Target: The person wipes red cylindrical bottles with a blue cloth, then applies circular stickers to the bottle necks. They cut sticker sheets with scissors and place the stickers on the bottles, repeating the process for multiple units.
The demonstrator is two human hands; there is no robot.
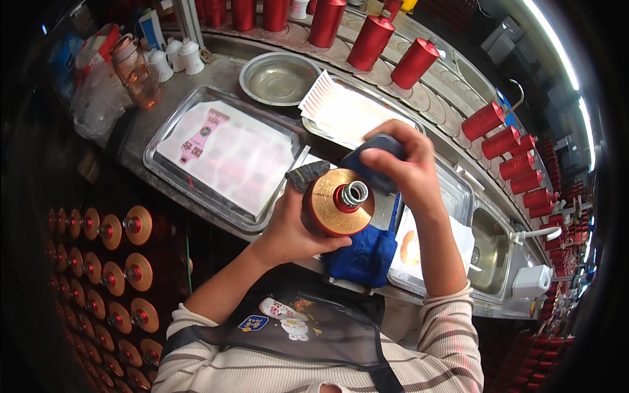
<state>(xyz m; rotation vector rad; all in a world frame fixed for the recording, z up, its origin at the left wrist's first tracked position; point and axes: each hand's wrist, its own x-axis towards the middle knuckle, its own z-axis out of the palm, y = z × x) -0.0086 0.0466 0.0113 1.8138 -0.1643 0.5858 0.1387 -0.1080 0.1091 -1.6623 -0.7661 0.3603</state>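
Left hand (pixel 288 223): my fingers (pixel 335 244) are curled around a red, gold-shouldered bottle (pixel 326 202), held up at the counter (pixel 225 69), open threaded neck towards me. Right hand (pixel 413 162): fingers pinching a dark pad (pixel 368 159), blurred, beside the bottle's shoulder; contact cannot be determined

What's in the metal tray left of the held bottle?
In the tray, a white sheet with a pink label toward its left end; whatever lies under the sheet is covered.
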